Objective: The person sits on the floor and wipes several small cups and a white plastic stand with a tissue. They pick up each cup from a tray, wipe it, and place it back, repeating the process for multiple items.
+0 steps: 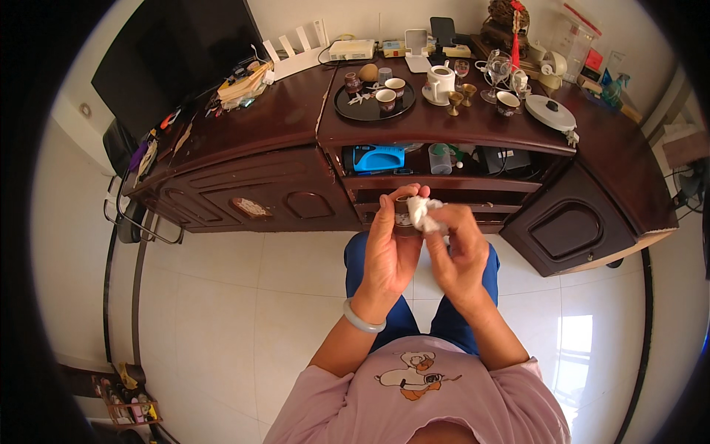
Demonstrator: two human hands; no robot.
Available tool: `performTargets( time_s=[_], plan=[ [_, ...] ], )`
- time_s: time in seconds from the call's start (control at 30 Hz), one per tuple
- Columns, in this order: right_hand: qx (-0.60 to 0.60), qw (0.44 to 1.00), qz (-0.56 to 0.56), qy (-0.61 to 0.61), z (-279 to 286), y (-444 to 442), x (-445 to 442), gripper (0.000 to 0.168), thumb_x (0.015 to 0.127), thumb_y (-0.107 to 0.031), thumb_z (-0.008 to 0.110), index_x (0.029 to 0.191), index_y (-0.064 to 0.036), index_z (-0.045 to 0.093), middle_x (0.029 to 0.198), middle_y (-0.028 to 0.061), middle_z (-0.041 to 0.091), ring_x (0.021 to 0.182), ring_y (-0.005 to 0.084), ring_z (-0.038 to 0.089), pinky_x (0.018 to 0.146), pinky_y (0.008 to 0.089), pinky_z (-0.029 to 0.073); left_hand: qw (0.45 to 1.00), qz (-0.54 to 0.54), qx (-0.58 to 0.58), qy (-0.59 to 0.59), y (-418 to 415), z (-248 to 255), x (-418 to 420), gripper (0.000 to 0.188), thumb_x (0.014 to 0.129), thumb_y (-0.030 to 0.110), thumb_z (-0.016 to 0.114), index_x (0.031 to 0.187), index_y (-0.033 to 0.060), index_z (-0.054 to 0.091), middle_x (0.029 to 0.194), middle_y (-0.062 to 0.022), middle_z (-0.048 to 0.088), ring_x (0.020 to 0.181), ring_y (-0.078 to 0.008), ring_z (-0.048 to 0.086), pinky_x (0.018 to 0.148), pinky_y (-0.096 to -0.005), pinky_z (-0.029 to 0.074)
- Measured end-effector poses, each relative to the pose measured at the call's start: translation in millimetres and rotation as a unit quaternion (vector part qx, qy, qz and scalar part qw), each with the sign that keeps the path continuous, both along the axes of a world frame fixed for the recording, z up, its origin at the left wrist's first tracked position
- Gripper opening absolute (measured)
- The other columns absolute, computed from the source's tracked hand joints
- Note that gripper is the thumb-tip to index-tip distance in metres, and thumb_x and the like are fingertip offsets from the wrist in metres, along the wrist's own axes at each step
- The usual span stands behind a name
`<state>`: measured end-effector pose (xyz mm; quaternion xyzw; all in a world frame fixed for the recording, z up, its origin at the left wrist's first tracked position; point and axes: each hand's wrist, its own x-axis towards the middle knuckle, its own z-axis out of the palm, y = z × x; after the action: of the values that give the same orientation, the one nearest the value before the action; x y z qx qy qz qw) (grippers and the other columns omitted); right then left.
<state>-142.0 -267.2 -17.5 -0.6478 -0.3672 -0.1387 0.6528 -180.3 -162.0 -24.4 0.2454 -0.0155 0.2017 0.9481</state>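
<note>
In my left hand [388,244] is a small dark brown ceramic jar [403,219] with a pale pattern on its side, held above my knees. My right hand [460,250] pinches a crumpled white tissue or cloth [424,213] against the jar's right side, which hides part of it. Beyond both hands, a round black tray [377,115] on the cabinet top carries a similar brown jar [353,82], a brown cup [385,100] with a white inside and another such cup [395,87].
Right of the tray stand a white teapot [441,83], brass goblets [455,102], a brown cup [507,104], wine glasses [498,69] and a white round lid-like appliance [550,112]. A blue flashlight [378,159] lies on the open shelf below. The cabinet's right door [566,227] juts towards me.
</note>
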Motion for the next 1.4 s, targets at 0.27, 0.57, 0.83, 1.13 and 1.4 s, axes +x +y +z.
performTargets(
  time_s=[0.27, 0.57, 0.83, 1.13, 1.4],
  plan=[
    [-0.013, 0.991, -0.053, -0.123, -1.6, 4.9, 1.3, 0.025, 0.079, 0.011, 0.064, 0.102, 0.001, 0.06, 0.096, 0.0143, 0.064, 0.081, 0.0228, 0.064, 0.072, 0.028, 0.051, 1.0, -0.011, 0.005, 0.009, -2.0, 0.6, -2.7, 0.032, 0.101, 0.04, 0.05, 0.11, 0.0105, 0.057, 0.107, -0.0043, 0.06, 0.102, -0.0151, 0.058, 0.095, -0.0336, 0.047],
    [-0.011, 0.999, -0.043, 0.019, 0.6, 2.4, -7.2, 0.023, 0.08, 0.009, 0.062, 0.102, 0.001, 0.062, 0.091, 0.0147, 0.064, 0.077, 0.0237, 0.064, 0.07, 0.0289, 0.052, 0.998, -0.032, -0.042, 0.026, -3.8, 3.9, -2.1, 0.033, 0.098, 0.041, 0.055, 0.111, 0.0102, 0.057, 0.103, -0.0039, 0.06, 0.103, -0.0159, 0.058, 0.094, -0.0333, 0.048],
    [-0.027, 0.988, -0.06, -0.139, -4.7, 5.9, -2.2, 0.032, 0.075, 0.011, 0.066, 0.105, 0.001, 0.062, 0.095, 0.0171, 0.063, 0.085, 0.0347, 0.066, 0.075, 0.036, 0.055, 0.999, -0.043, -0.026, -0.015, -1.0, -6.9, 3.5, 0.033, 0.097, 0.041, 0.057, 0.114, 0.0122, 0.056, 0.106, -0.004, 0.06, 0.106, -0.0174, 0.056, 0.096, -0.0347, 0.048],
    [-0.031, 0.995, -0.029, -0.093, -7.7, 5.1, -3.2, 0.022, 0.079, 0.009, 0.063, 0.1, 0.001, 0.06, 0.092, 0.0129, 0.062, 0.075, 0.0224, 0.061, 0.07, 0.0286, 0.05, 0.992, -0.067, -0.099, -0.026, 3.9, -14.4, 8.3, 0.036, 0.096, 0.044, 0.057, 0.111, 0.0118, 0.057, 0.105, -0.0043, 0.062, 0.106, -0.0191, 0.057, 0.095, -0.0365, 0.048],
    [-0.047, 0.979, -0.038, -0.194, -18.2, 8.6, 0.5, 0.031, 0.072, 0.015, 0.068, 0.098, 0.0, 0.062, 0.094, 0.0159, 0.063, 0.08, 0.0316, 0.065, 0.07, 0.0346, 0.053, 0.997, -0.042, -0.066, -0.016, 3.1, -15.6, 9.2, 0.031, 0.095, 0.039, 0.062, 0.109, 0.0112, 0.059, 0.103, -0.0033, 0.062, 0.106, -0.0194, 0.057, 0.093, -0.0349, 0.049]
  ],
)
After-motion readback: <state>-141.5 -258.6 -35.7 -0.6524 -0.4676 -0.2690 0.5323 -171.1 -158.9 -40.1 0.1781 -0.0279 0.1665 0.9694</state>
